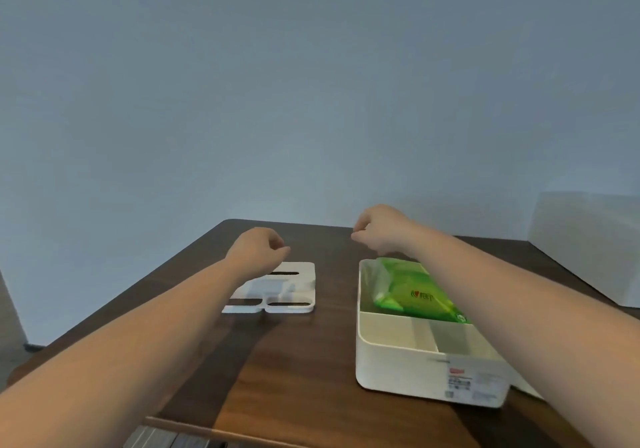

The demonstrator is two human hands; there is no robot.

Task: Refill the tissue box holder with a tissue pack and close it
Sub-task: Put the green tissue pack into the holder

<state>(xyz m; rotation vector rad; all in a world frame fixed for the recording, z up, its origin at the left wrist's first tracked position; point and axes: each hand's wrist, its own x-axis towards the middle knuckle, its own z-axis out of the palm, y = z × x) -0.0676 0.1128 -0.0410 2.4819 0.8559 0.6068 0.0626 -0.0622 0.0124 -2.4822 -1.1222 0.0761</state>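
The white tissue box holder (391, 371) stands open on the right of the brown table, its lid off. A green tissue pack (415, 295) lies inside its far compartment. The flat white lid (294, 288), with dark slots, rests on the table to the left of the holder. My left hand (258, 248) hovers over the lid's far left corner with fingers curled in and nothing in them. My right hand (379, 231) is raised above the holder's far end, fingers loosely closed and empty. My right forearm hides the holder's right wall.
The dark wooden table (294, 371) ends at a front edge near the bottom of the view and a rounded far corner. A white box-like object (588, 246) stands at the far right. A plain grey-blue wall fills the background.
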